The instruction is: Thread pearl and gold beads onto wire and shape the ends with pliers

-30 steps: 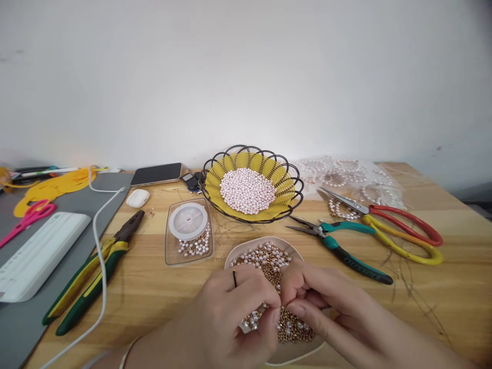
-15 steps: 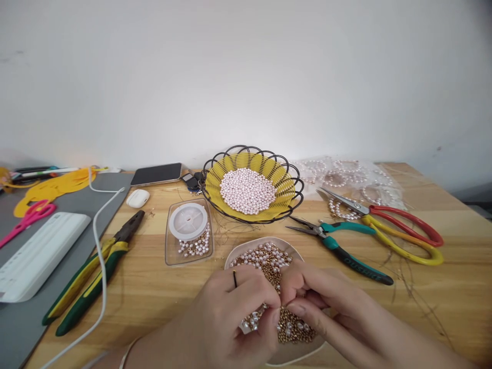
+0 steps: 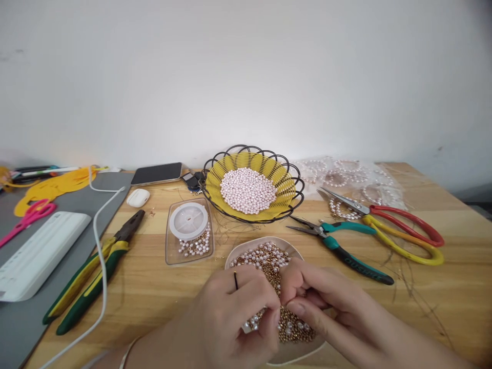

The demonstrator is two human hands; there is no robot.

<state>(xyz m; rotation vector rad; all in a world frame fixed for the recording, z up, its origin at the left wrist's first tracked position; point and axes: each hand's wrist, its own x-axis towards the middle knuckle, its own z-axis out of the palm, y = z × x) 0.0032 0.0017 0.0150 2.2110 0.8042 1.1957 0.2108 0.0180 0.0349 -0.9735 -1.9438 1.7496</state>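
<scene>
Your left hand (image 3: 240,312) and right hand (image 3: 326,307) pinched closed, close together over beads (image 3: 295,334) in tray (image 3: 294,353); cannot tell what they grip. Tray's near rim shows below. Teal pliers (image 3: 332,245) near right hand; bench (image 3: 154,279) spans between left hand and yellow-green pliers (image 3: 116,254).

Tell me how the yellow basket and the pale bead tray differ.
The yellow basket has a looped black rim; the bead tray has a plain, pale one. The yellow basket holds pale pink beads; the bead tray mixes pearly beads with gold beads. Both sit on the wooden table.
</scene>
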